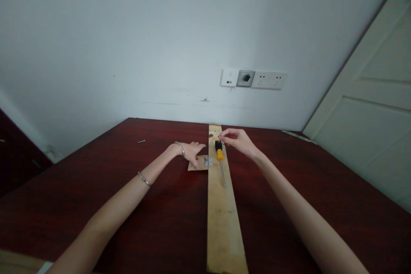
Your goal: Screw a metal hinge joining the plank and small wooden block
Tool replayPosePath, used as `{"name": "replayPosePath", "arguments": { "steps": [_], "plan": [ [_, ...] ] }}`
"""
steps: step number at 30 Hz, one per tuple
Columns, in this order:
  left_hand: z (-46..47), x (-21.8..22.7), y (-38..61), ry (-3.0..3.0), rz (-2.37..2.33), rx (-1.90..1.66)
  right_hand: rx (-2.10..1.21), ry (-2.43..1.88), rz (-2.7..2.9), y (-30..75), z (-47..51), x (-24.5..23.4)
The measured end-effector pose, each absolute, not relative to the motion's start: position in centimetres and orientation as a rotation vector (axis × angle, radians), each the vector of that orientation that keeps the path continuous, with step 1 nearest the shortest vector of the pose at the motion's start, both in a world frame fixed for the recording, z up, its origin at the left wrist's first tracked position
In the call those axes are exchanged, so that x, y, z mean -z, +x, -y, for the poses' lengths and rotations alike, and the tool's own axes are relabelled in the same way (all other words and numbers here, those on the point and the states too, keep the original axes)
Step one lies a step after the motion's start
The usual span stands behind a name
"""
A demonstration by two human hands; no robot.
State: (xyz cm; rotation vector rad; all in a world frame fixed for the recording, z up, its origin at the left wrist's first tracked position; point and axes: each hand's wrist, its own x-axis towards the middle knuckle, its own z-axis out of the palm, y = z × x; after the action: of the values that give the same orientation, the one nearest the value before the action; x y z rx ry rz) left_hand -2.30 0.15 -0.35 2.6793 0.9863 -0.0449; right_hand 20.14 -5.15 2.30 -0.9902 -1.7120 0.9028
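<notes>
A long pale wooden plank (223,222) lies lengthwise on the dark red table (96,188). A small wooden piece (196,165) sits against the plank's left edge, joined to it by a metal hinge (208,162). My left hand (192,151) rests flat on the small piece, fingers stretched out. A screwdriver (220,159) with a yellow and black handle lies on the plank, its shaft pointing toward me. My right hand (238,139) hovers at the handle's far end, fingertips pinched together on something too small to make out.
A loose screw (141,141) lies on the table at the far left. Wall sockets (253,79) sit on the white wall behind. A white door (372,107) stands at the right. A thin strip (298,136) lies at the table's far right edge.
</notes>
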Motion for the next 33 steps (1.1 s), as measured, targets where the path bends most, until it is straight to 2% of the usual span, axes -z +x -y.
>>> {"name": "replayPosePath", "arguments": {
  "steps": [6, 9, 25, 29, 33],
  "plan": [
    [1.9, -3.2, -1.3, 2.559, -0.790, -0.702, -0.822, -0.880, 1.719, 19.4, 5.5, -2.5],
    [3.0, -3.7, -0.5, 2.409, -0.704, -0.889, -0.783, -0.837, 1.727, 19.1, 5.9, -2.9],
    [3.0, -3.6, -0.3, 2.295, -0.555, -0.933, -0.661, -0.834, 1.774, 18.5, 6.3, -2.9],
    [0.1, -3.0, -1.6, 2.349, -0.703, -0.995, -0.692, -0.918, 1.708, 18.9, 6.2, -3.1],
    [-4.3, -2.3, -5.2, 2.479, -1.160, -0.997, -0.708, -0.962, 1.672, 19.6, 5.9, -3.2]
  ]
}}
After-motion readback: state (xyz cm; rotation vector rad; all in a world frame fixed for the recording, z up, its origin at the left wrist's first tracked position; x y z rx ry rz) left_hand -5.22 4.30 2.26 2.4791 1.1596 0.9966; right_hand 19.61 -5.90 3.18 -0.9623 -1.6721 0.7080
